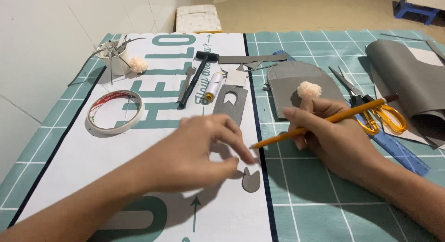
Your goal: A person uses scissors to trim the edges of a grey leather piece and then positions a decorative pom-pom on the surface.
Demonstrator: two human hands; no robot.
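My left hand (197,154) hovers low over the white mat, its thumb and fingertips close together just above a small grey cut-out piece (251,180) with two ear-like bumps. Whether the fingers touch the piece is unclear. My right hand (331,133) holds a yellow pencil (324,122), its tip pointing left toward my left fingertips. A grey strip with a matching hole (230,103) lies beyond my left hand. A cream pompom (309,90) rests on a rounded grey sheet (283,82) behind my right hand.
A tape roll (115,111) lies at left, a white cup (114,56) with a pompom (138,64) behind it. A black hammer (196,75), fork (187,82) and thread spool (213,84) sit centre back. Orange-handled scissors (375,107), a blue ruler (398,151) and rolled grey material (408,79) are right.
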